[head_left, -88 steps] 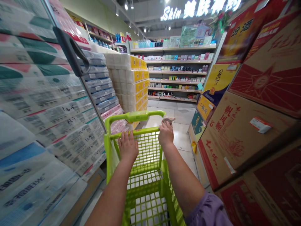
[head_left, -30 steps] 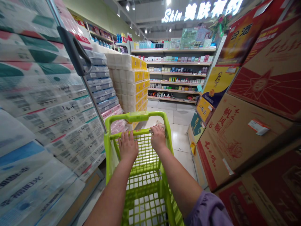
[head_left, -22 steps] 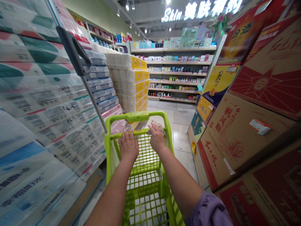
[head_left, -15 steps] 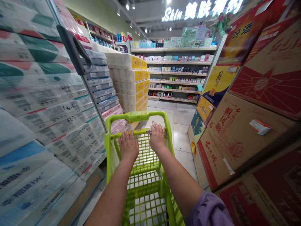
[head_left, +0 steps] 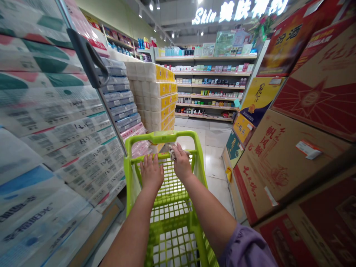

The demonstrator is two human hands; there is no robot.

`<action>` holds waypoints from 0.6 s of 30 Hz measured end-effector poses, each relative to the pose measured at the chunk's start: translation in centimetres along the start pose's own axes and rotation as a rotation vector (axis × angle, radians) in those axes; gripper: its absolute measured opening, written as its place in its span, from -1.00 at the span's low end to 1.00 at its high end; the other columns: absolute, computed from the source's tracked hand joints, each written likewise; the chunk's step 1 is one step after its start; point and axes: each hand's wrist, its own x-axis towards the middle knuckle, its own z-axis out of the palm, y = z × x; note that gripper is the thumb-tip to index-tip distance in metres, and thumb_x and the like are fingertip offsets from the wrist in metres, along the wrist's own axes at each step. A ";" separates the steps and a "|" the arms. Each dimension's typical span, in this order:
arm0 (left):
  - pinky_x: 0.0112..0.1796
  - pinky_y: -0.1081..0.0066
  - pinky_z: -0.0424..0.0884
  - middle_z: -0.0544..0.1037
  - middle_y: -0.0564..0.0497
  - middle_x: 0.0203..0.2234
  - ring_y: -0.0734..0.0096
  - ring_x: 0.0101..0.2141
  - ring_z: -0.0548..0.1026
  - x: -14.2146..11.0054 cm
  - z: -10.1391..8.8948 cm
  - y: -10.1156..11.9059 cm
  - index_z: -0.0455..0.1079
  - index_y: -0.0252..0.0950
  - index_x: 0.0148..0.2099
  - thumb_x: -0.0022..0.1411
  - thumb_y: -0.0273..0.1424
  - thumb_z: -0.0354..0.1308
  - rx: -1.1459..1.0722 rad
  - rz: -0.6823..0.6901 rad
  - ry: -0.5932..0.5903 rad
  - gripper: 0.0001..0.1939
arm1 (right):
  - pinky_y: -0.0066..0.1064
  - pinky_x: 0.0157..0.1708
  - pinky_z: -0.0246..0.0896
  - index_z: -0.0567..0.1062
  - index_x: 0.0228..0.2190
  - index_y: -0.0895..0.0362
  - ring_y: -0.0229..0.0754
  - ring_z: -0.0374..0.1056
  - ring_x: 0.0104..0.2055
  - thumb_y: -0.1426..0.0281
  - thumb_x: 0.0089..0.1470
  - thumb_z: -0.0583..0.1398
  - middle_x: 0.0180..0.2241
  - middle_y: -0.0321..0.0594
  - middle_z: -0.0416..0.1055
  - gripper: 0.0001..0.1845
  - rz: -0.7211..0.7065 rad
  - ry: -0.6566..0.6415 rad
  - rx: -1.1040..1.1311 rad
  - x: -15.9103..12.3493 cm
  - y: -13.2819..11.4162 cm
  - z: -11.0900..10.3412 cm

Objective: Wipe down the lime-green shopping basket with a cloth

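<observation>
A lime-green plastic shopping cart (head_left: 169, 207) stands in a narrow aisle right in front of me. My left hand (head_left: 151, 172) rests on the cart's rear top bar (head_left: 162, 155) with its fingers curled over it. Just to its right, my right hand (head_left: 181, 163) presses a crumpled greyish cloth (head_left: 174, 150) against the same bar, fingers closed over the cloth. The cart's basket looks empty through the mesh.
Wrapped tissue packs (head_left: 55, 122) are stacked high along the left, with yellow-and-white paper packs (head_left: 157, 96) further on. Red and brown cardboard boxes (head_left: 300, 122) wall the right side. A grey trolley handle (head_left: 86, 59) leans at upper left. Stocked shelves (head_left: 208, 89) cross the aisle's far end.
My right hand has slid the cloth leftward along the cart's bar, from the right corner towards the middle. The left hand has stayed in place.
</observation>
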 end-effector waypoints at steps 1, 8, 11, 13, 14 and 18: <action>0.18 -0.12 0.02 0.24 -0.28 0.20 -0.12 0.23 0.09 0.0 0.0 0.0 0.19 -0.42 0.22 0.21 -0.38 -0.02 -0.003 0.001 -0.002 -0.46 | -0.17 0.23 -0.08 0.30 0.13 0.19 -0.09 -0.02 0.30 0.57 0.13 -0.03 0.26 -0.03 0.09 -0.47 0.059 0.033 -0.027 0.0 -0.1 -0.1; 0.24 0.00 -0.05 0.16 -0.23 0.25 0.09 0.28 0.02 0.3 -0.8 0.4 0.09 -0.37 0.28 0.17 -0.49 -0.05 -0.169 0.168 0.165 -0.40 | -0.02 0.27 -0.28 0.35 0.09 -0.04 -0.08 0.08 0.25 0.44 0.23 -0.01 0.15 -0.30 0.30 -0.57 -0.001 -0.134 -0.065 -0.4 -1.4 -0.1; 0.23 0.09 0.06 0.19 -0.16 0.24 0.22 0.26 0.08 0.4 -1.0 0.5 0.06 -0.31 0.29 0.22 -0.49 -0.10 -0.262 0.330 0.104 -0.42 | 0.00 0.28 -0.37 0.32 0.11 -0.07 -0.08 0.02 0.28 0.46 0.14 0.06 0.19 -0.31 0.24 -0.50 -0.070 -0.203 -0.047 -0.6 -1.8 -0.1; 0.22 0.08 0.11 0.23 -0.13 0.22 0.22 0.24 0.14 0.5 -0.8 0.5 0.09 -0.27 0.28 0.26 -0.46 -0.12 -0.277 0.372 0.030 -0.46 | -0.01 0.28 -0.39 0.26 0.16 -0.04 -0.09 -0.02 0.29 0.49 0.09 0.07 0.21 -0.27 0.20 -0.42 -0.087 -0.233 -0.023 -0.6 -1.8 -0.2; 0.21 0.07 0.12 0.23 -0.13 0.23 0.20 0.24 0.14 0.5 -0.7 0.4 0.12 -0.26 0.27 0.26 -0.46 -0.11 -0.270 0.365 0.008 -0.48 | -0.02 0.28 -0.38 0.23 0.18 -0.02 -0.10 -0.03 0.30 0.50 0.06 0.08 0.23 -0.25 0.18 -0.38 -0.091 -0.240 -0.011 -0.5 -1.7 -0.2; 0.19 -0.01 0.13 0.17 -0.15 0.25 0.04 0.28 0.03 0.3 -0.5 0.3 0.24 -0.26 0.20 0.18 -0.51 -0.03 -0.195 0.229 0.025 -0.49 | -0.12 0.28 -0.30 0.20 0.20 0.13 -0.11 -0.02 0.30 0.51 0.02 0.09 0.27 -0.09 0.06 -0.33 -0.019 -0.174 0.010 -0.2 -1.0 -0.3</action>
